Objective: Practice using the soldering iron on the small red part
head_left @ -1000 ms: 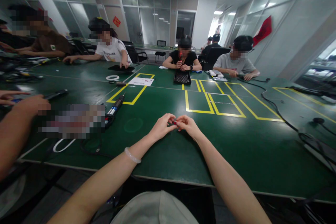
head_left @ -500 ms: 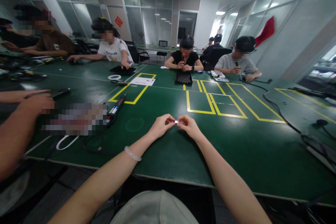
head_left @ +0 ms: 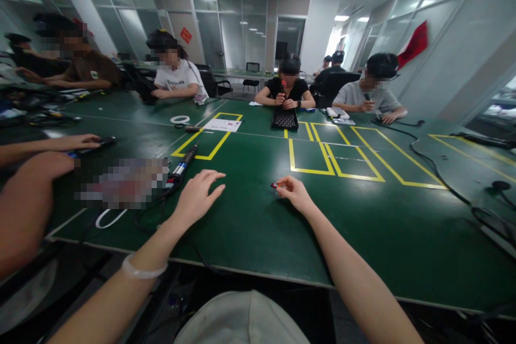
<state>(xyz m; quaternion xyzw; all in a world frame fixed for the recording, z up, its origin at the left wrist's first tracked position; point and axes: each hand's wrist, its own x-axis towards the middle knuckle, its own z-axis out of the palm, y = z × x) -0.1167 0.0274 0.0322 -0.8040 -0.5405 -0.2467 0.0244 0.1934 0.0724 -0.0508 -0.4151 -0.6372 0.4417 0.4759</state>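
Note:
Between the fingertips of my right hand (head_left: 295,193) is a tiny red-and-white piece (head_left: 274,185), too small to name. The hand is closed in a pinch and hovers above the green table (head_left: 258,231). My left hand (head_left: 200,193) is empty, its thumb and fingers apart, and it wears a pale bracelet at the wrist. To its left, very close by, lies a pen-shaped electric screwdriver (head_left: 182,166) with a dark cable. A blurred-out bag or packet (head_left: 124,183) rests further left.
A co-worker's arm (head_left: 28,188) reaches in from the left. Yellow tape outlines (head_left: 312,170) mark the table. Across it sit several people, one by a black tray (head_left: 284,120). A white cable ring (head_left: 179,119) and a paper sheet (head_left: 223,125) lie mid-left; a black cable (head_left: 435,172) runs along the right.
My left hand has let go of the small piece, moved left and opened. My right hand keeps the piece in nearly the same place. The co-worker's hand at the left has shifted right.

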